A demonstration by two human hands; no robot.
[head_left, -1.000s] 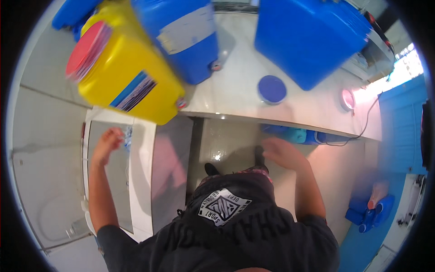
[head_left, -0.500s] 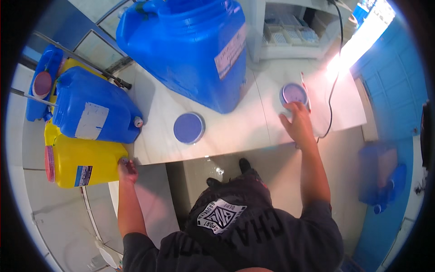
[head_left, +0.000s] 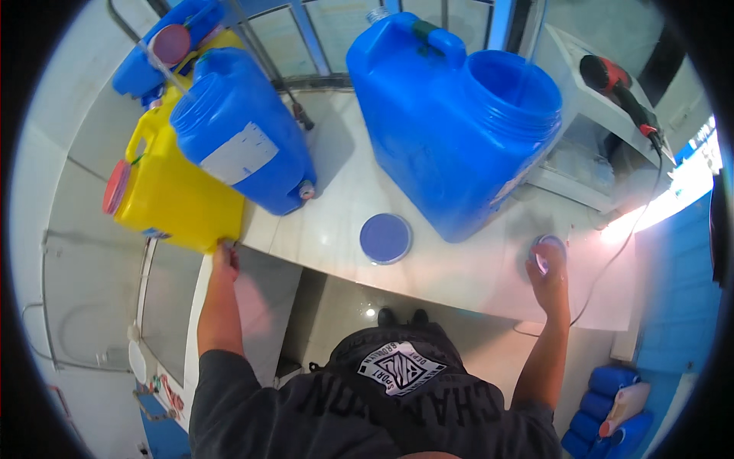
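Right hand [head_left: 549, 277] is out on the white counter [head_left: 459, 268] with the fingers curled over a small round pale cap [head_left: 547, 249], gripping it from the near side, and the cap sits flat on the counter surface. Left hand [head_left: 225, 258] is way off at the other end, fingertips resting on the counter's near edge right below the yellow jug [head_left: 172, 195]; it looks mostly closed, but I can't tell if it's pinching anything.

Between the two hands, closer to the middle, a round blue lid [head_left: 386, 238] lies flat on the counter by itself. Just up and left of the right hand stands the big blue jerrycan [head_left: 451, 115], its wide mouth uncovered, with a handle on top. Above the left hand, a smaller blue jug [head_left: 241, 145] with a white label is tipped against the yellow one, and the yellow one has a red cap [head_left: 116, 186] on its side.

Farther past the right hand a red and black power tool [head_left: 619, 84] lies on a white shelf, its cord trailing down over the counter's edge. Down by the right elbow there are more blue containers [head_left: 604, 413] on the floor.
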